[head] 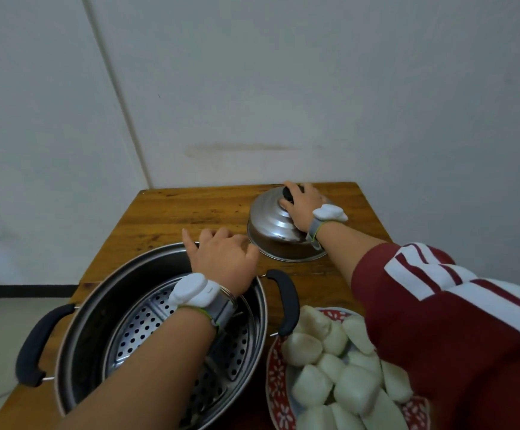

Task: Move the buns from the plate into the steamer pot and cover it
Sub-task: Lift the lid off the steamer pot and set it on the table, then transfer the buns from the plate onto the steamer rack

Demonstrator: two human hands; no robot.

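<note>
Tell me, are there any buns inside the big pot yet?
No, the steamer pot shows only its bare holed rack, while the buns are all piled on the plate.

Single view, head-mounted, wide-angle. It looks forward and down from above my forearms onto a wooden table [171, 212], close in. The steamer pot [75, 330] fills the lower left, the plate [275, 367] the lower right, and the lid [271, 225] lies farther back. Bare wall [314, 88] occupies the upper half. No second view.
</note>
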